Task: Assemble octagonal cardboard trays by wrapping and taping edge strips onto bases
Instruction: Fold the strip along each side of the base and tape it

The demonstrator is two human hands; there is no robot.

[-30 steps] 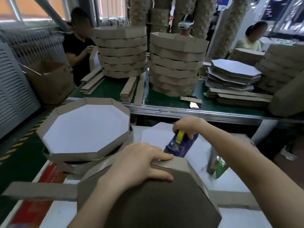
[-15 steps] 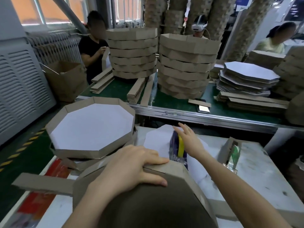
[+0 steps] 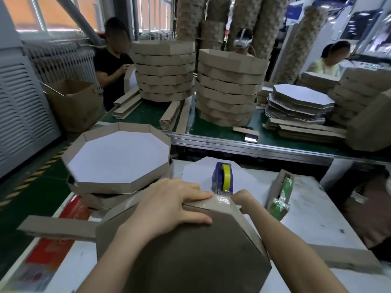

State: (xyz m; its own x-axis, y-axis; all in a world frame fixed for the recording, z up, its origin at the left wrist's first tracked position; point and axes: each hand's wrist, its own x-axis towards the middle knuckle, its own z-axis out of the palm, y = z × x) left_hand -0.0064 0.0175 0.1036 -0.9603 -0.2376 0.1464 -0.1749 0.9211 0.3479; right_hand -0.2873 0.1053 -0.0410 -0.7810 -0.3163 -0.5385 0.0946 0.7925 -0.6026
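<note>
A brown octagonal tray [image 3: 190, 250] lies bottom-up on the white table in front of me. My left hand [image 3: 169, 206] rests flat on its far edge, fingers straight along the edge strip. My right hand [image 3: 242, 200] touches the tray's far right corner, beside a piece of clear tape [image 3: 222, 199] stuck over that corner; its fingers are partly hidden behind the rim. A blue tape dispenser [image 3: 223, 178] with a yellow roll stands just beyond the corner, with no hand on it. A loose end of the edge strip [image 3: 57, 228] sticks out to the left.
Finished trays [image 3: 118, 159] are stacked at the left, white insides up. A small box with green rolls [image 3: 279, 195] stands to the right. Tall tray stacks [image 3: 228, 87], white bases [image 3: 300, 100] and strips fill the green bench, where other people work.
My right hand let go of the tape dispenser, left it standing on the table and came back to the tray's far corner, where tape now lies. My left hand stayed put.
</note>
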